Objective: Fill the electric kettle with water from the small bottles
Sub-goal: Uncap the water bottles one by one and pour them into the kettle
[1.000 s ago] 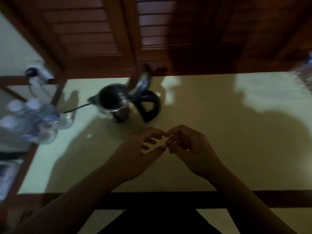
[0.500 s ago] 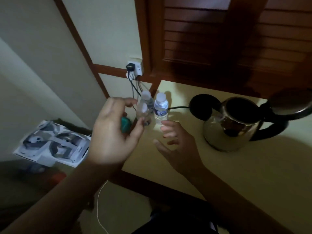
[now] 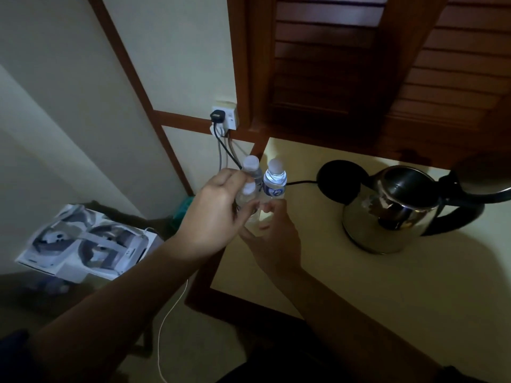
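Three small clear water bottles with white caps stand at the table's near-left corner. My left hand point(image 3: 213, 217) is wrapped around the neck of the nearest bottle point(image 3: 248, 189). My right hand point(image 3: 276, 241) curls around that bottle's lower body from the right. Behind it stand the other two bottles point(image 3: 251, 165) point(image 3: 274, 175); one has a blue label. The steel electric kettle point(image 3: 387, 217) sits to the right on the cream table point(image 3: 359, 286), with its lid tipped open and its black handle pointing right.
A black cord point(image 3: 301, 183) runs from the wall socket point(image 3: 225, 117) towards a dark round shape beside the kettle. Wooden louvred doors rise behind the table. On the floor to the left lie a printed white box point(image 3: 85, 241) and a thin white cable point(image 3: 166, 327).
The view swung left from the table's middle to the bottles. Both hands, empty a second ago, moved up to the bottles and closed on the nearest one.
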Action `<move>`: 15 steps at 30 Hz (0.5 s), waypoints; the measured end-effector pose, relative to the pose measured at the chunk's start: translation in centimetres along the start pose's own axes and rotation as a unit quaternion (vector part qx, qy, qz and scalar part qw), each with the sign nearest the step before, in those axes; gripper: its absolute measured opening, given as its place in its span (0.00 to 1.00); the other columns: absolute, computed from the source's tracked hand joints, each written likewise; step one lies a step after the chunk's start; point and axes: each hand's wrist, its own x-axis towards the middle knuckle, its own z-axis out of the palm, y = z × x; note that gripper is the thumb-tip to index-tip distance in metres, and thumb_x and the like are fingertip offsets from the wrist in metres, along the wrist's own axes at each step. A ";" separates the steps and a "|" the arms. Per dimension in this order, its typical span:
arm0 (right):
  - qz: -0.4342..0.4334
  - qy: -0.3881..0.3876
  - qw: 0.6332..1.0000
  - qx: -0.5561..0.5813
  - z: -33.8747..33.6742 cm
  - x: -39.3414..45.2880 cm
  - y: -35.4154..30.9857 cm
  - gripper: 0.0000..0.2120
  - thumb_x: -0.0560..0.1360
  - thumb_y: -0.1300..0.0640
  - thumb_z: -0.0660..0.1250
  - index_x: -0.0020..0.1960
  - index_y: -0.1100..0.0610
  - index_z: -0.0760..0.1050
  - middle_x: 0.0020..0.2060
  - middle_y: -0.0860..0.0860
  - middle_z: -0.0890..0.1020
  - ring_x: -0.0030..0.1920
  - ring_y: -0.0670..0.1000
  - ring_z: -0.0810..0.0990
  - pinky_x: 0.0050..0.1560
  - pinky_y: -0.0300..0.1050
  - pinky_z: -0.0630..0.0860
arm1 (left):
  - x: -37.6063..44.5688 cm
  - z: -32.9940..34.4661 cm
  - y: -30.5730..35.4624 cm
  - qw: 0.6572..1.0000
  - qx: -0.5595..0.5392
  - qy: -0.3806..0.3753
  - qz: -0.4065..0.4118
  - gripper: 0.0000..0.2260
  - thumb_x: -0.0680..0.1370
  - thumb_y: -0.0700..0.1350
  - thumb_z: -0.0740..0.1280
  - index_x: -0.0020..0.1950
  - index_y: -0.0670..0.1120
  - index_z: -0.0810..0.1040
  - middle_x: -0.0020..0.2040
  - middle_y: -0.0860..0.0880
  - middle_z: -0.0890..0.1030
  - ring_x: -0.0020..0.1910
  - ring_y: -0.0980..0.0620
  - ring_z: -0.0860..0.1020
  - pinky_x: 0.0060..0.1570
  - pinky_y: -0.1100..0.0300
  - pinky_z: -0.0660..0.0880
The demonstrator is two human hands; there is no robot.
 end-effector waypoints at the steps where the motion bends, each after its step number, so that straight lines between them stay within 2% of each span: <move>1: -0.008 0.010 1.000 0.006 0.3 0.0 0.1 0.27 0.69 0.37 0.75 0.58 0.45 0.66 0.49 0.40 0.78 0.43 0.44 0.80 0.37 0.39 0.71 | 0.0 0.0 0.1 1.000 -0.008 -0.001 -0.003 0.17 0.78 0.44 0.73 0.66 0.45 0.78 0.60 0.45 0.79 0.54 0.49 0.80 0.52 0.50 0.82; 3: -0.046 0.021 0.998 0.022 0.7 0.0 0.4 0.26 0.69 0.37 0.72 0.61 0.48 0.71 0.51 0.41 0.78 0.43 0.44 0.79 0.38 0.36 0.70 | 0.2 0.1 0.3 1.000 -0.022 -0.008 -0.003 0.17 0.79 0.43 0.73 0.67 0.45 0.79 0.57 0.45 0.78 0.52 0.50 0.80 0.51 0.51 0.82; 6: -0.066 0.006 0.998 -0.008 -0.3 -0.4 1.3 0.25 0.69 0.35 0.66 0.59 0.49 0.76 0.51 0.42 0.78 0.46 0.45 0.77 0.42 0.41 0.74 | 0.4 0.3 1.1 0.998 -0.045 -0.034 0.023 0.13 0.78 0.44 0.74 0.62 0.44 0.83 0.55 0.47 0.78 0.49 0.51 0.79 0.50 0.51 0.80; 8: -0.085 -0.002 0.996 -0.003 -2.1 -1.3 2.5 0.24 0.71 0.35 0.70 0.61 0.49 0.77 0.55 0.43 0.78 0.52 0.45 0.78 0.47 0.45 0.78 | 0.7 0.1 2.0 0.994 -0.073 -0.068 0.053 0.13 0.77 0.49 0.75 0.60 0.46 0.84 0.53 0.51 0.79 0.48 0.56 0.78 0.49 0.55 0.80; 10: -0.098 -0.019 0.994 0.049 -4.9 -2.8 4.0 0.23 0.74 0.40 0.75 0.63 0.48 0.75 0.57 0.42 0.80 0.55 0.44 0.80 0.51 0.49 0.81 | 0.9 0.0 3.4 0.984 -0.100 -0.115 0.089 0.14 0.77 0.50 0.75 0.61 0.48 0.84 0.51 0.54 0.80 0.47 0.59 0.79 0.46 0.57 0.79; 13: -0.069 -0.042 0.993 0.085 -10.0 -5.3 6.5 0.25 0.73 0.40 0.77 0.63 0.46 0.70 0.53 0.42 0.84 0.53 0.43 0.84 0.50 0.56 0.83 | 1.4 1.0 6.4 0.957 -0.149 -0.185 0.167 0.17 0.76 0.47 0.77 0.64 0.46 0.84 0.51 0.52 0.82 0.49 0.56 0.81 0.49 0.57 0.80; 15: -0.070 -0.035 0.993 0.085 -13.2 -6.8 8.2 0.26 0.73 0.43 0.77 0.66 0.42 0.70 0.55 0.40 0.84 0.55 0.42 0.85 0.53 0.54 0.84 | 1.7 2.7 8.9 0.936 -0.163 -0.212 0.228 0.16 0.77 0.46 0.77 0.63 0.43 0.84 0.53 0.49 0.82 0.50 0.53 0.82 0.50 0.55 0.81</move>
